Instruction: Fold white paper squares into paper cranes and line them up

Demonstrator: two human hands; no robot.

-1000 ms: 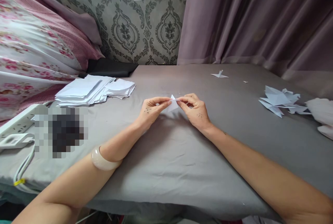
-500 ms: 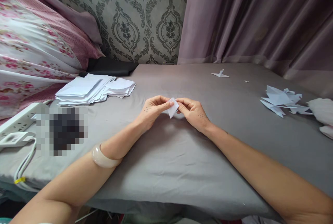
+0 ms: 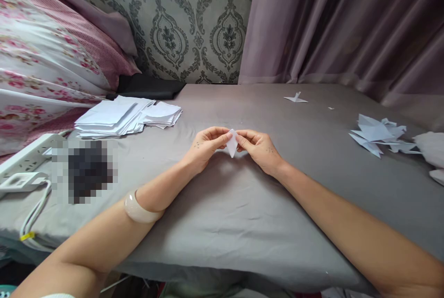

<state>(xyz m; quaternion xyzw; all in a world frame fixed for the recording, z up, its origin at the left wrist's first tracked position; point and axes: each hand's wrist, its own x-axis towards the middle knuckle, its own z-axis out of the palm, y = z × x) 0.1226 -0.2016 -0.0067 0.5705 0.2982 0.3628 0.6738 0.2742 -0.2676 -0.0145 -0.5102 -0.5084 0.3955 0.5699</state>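
Observation:
A small white folded paper (image 3: 232, 145), shaped like a narrow diamond, is held up between my hands over the grey cloth (image 3: 222, 215). My left hand (image 3: 210, 144) pinches its left side, the thumb on the front face. On the right side, my right hand (image 3: 257, 145) grips it with thumb and fingers, so both hands are closed on the same piece. The fingers behind the paper are partly hidden.
Stacks of white paper (image 3: 107, 117) and smaller sheets (image 3: 162, 114) lie at the left. Several folded paper shapes (image 3: 376, 131) are heaped at the right, with one folded bird (image 3: 296, 98) farther back. A power strip (image 3: 29, 159) and a blurred dark object (image 3: 89, 171) are near the left edge.
The folded paper has turned from a slanted position to a more upright diamond, facing me. My right thumb now presses on its right edge. The hands stay in nearly the same place.

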